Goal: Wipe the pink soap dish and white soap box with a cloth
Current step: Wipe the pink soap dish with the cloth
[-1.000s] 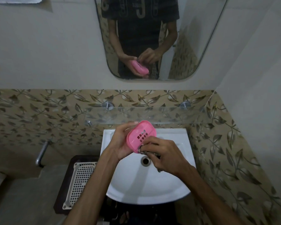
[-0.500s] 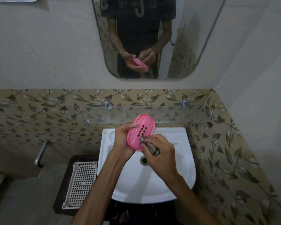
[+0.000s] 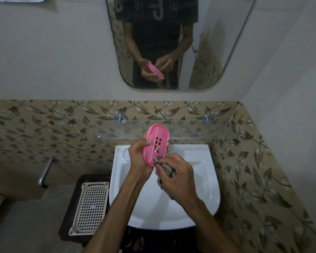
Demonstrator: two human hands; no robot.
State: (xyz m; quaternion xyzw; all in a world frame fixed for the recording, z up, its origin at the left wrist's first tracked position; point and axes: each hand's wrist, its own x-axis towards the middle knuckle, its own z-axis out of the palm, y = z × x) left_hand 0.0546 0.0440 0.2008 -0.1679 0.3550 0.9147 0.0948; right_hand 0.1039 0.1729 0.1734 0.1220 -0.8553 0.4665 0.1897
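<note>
Leaf-patterned tiles [image 3: 53, 125] run along the far wall under a mirror [image 3: 171, 42], and a glass shelf [image 3: 190, 128] hangs just above a white sink [image 3: 199, 179].

Over the far part of the sink, the left hand [image 3: 138, 157] holds the dish [image 3: 156, 143] tilted up on its edge, with the slotted bottom facing the camera. The thumb lies on the left rim and the fingers are curled behind it, so the grip is only at the sides. The right hand [image 3: 175, 181] is closed around a bunched dark cloth [image 3: 165, 166], and the tip of the cloth touches the near end of the dish. The dish is therefore to the far left of the right hand and rests in the left hand.

What could go wrong, I think: the plastic is smooth and perhaps wet, so a hard push from the cloth against the near end may turn the dish in the left hand or make it slip into the sink. A corner of the cloth may also catch in the slots. The far end of the dish is near the glass shelf, so a big wiping stroke could knock it.

A white box [image 3: 89, 207] with a grid bottom lies on a dark stand [image 3: 69, 212] left of the sink, well apart from both hands and not yet being wiped.
</note>
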